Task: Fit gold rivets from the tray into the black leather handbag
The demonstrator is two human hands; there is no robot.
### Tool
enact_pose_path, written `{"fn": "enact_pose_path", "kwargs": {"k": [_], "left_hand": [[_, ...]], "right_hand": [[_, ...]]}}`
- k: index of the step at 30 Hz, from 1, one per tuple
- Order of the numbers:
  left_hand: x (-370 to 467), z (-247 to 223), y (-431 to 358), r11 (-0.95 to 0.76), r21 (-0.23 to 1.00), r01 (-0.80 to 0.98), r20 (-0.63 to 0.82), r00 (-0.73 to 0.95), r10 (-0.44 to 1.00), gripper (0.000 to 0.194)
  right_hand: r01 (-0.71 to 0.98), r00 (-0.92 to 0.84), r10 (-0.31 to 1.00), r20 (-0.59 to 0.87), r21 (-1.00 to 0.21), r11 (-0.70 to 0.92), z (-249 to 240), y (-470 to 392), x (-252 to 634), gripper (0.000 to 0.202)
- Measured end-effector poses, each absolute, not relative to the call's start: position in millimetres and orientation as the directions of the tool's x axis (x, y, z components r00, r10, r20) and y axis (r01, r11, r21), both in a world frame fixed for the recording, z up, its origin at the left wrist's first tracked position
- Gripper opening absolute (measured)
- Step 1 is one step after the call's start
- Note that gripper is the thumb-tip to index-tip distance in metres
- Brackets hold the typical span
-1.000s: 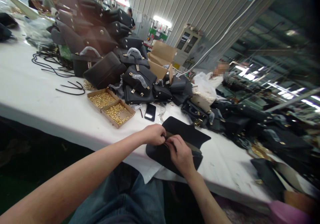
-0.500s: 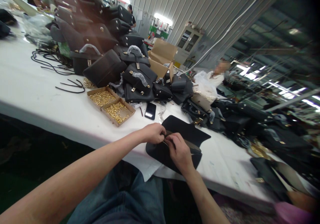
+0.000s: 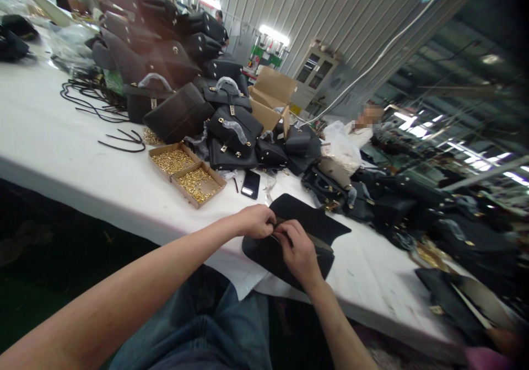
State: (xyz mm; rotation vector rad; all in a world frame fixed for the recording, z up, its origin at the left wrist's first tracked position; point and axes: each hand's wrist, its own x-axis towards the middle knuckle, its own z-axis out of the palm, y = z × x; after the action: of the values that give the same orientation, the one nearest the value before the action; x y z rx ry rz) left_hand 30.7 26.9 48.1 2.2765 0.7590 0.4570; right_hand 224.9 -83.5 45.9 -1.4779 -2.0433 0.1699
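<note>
A black handbag (image 3: 264,257) lies in front of me near the table's edge, its flap (image 3: 308,215) folded back away from me and a brownish lining showing at its mouth. At the left end of that mouth, my left hand (image 3: 257,221) is closed with its fingertips pinched at the bag's edge. Close beside it, my right hand (image 3: 300,251) is closed too, thumb and fingers pinching the same edge. The fingertips of both hands almost meet. Anything small between them is hidden.
Two cardboard trays (image 3: 172,178) of small gold metal fittings stand to the left, near a phone (image 3: 250,185). Black handbags (image 3: 177,113) are piled behind, with an open carton (image 3: 270,97). Black cords (image 3: 124,138) lie farther left. A person (image 3: 363,127) is beyond the table.
My view has shifted slightly, so the background sits a little farther right. Both hands stay at the bag's mouth in nearly the same pinch.
</note>
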Motion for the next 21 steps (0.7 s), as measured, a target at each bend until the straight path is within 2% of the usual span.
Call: {"fn": "enact_pose_path", "kwargs": {"k": [7, 21], "left_hand": [[30.6, 44.3, 26.9, -0.615, 0.691, 0.38, 0.138, 0.765, 0.629, 0.029], [28.5, 42.4, 24.9, -0.591, 0.698, 0.405, 0.105, 0.759, 0.643, 0.025]], "right_hand": [[0.823, -0.176, 0.903, 0.392, -0.444, 0.353, 49.3, -85.7, 220.9, 0.017], [0.812, -0.205, 0.893, 0.4, -0.44, 0.384, 47.7, -85.5, 218.3, 0.015]]}}
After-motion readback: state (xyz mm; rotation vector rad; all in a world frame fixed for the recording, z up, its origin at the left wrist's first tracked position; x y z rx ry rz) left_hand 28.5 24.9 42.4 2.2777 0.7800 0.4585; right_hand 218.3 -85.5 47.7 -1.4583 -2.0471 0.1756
